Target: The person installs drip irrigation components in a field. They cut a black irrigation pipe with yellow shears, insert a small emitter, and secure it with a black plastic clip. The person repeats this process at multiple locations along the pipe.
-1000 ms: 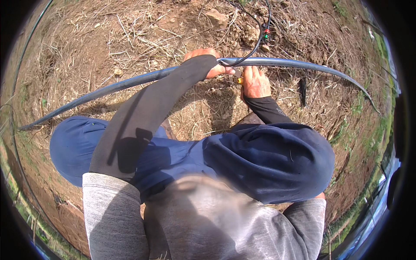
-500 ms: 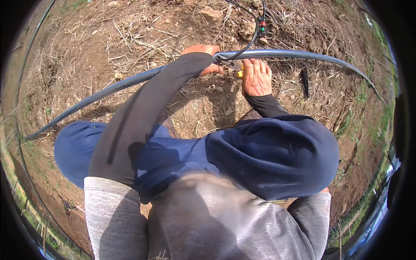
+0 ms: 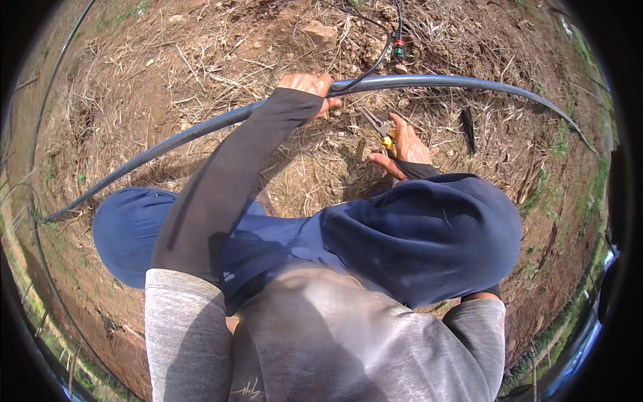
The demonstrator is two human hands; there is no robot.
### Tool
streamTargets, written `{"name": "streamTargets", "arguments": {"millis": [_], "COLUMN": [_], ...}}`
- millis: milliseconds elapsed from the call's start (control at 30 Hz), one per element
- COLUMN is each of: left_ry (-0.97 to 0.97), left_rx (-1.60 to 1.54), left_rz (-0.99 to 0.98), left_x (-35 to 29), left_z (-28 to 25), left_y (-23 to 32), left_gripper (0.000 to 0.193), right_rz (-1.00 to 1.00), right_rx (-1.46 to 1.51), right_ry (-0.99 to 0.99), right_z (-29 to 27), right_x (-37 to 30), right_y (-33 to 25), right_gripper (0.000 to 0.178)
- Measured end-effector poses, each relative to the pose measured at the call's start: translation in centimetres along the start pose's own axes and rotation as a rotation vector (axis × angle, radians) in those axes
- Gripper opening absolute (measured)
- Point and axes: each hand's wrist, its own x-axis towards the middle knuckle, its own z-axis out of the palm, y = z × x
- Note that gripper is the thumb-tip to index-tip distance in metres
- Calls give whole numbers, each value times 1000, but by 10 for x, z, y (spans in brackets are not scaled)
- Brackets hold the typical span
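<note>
A thick dark hose arcs across the view from left to right, raised over dry soil. My left hand is wrapped around it near the middle, thumb below. Just right of that hand, a thin black tube meets the hose; the joint is partly hidden. Below the hose and apart from it, my right hand holds a pair of pliers with yellow grips and metal jaws pointing up and left. Its index finger is stretched out and its thumb spread along the handles.
A black fitting with red and green rings lies on the ground beyond the hose. A black strip lies to the right. Another thin dark hose runs along the left side. Straw and stones cover the soil.
My right hand has drawn the pliers down and away from the hose, and its grip has loosened. The left hand stays on the hose, its fingers now closer around it.
</note>
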Motion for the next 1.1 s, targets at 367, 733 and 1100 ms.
{"name": "streamTargets", "arguments": {"millis": [367,733,1100], "left_ry": [341,193,24], "left_rx": [207,237,174], "left_rz": [311,360,261], "left_x": [5,-4,-7], "left_z": [11,4,18], "left_y": [4,10,5], "left_gripper": [31,31,41], "right_rz": [248,214,-645], "right_rx": [1604,1430,1341], "right_ry": [-75,-253,154], "right_z": [12,-77,-339], "right_x": [81,115,155], "right_y": [11,-7,-92], "right_gripper": [33,45,28]}}
